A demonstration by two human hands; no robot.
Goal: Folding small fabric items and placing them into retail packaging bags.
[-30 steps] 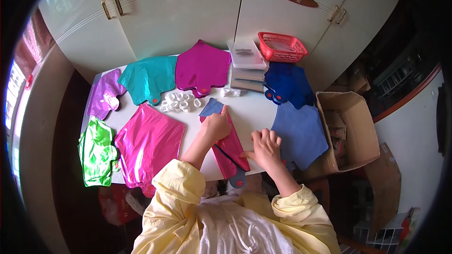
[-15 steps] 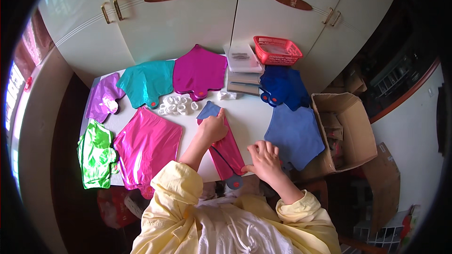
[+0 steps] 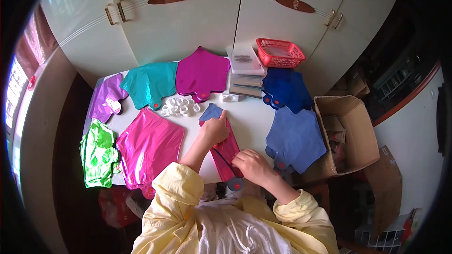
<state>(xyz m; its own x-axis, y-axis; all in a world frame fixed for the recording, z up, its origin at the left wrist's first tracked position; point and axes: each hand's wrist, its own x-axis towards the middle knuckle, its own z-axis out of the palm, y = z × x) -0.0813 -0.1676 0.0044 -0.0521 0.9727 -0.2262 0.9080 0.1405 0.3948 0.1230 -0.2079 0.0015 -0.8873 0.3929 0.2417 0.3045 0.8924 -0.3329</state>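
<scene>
A narrow, folded strip of foil [image 3: 229,146], apparently a flat foil balloon, pink with a grey-blue top end and a grey-blue tab, lies slantwise at the middle of the table. My left hand [image 3: 215,130] bears down on its upper part, forefinger stretched along the right edge and the other fingers curled in. Lower down, my right hand [image 3: 253,165] is closed at the strip's right edge, its fingertips bent together over the foil. A dark line runs across the strip between the hands. The underside of both hands is hidden.
Flat foil pieces surround the work: pink [image 3: 149,148], green [image 3: 98,155], lilac [image 3: 108,96], teal [image 3: 149,82], magenta [image 3: 202,73], navy [image 3: 288,89] and grey-blue [image 3: 295,138]. White rings [image 3: 178,107], a red basket [image 3: 281,54], a stack of clear packets [image 3: 246,84] and a cardboard box [image 3: 355,134] stand around.
My right hand has moved left and inward onto the strip's edge, its fingers drawing together. My left hand stays on the upper part. The whole view has shifted slightly.
</scene>
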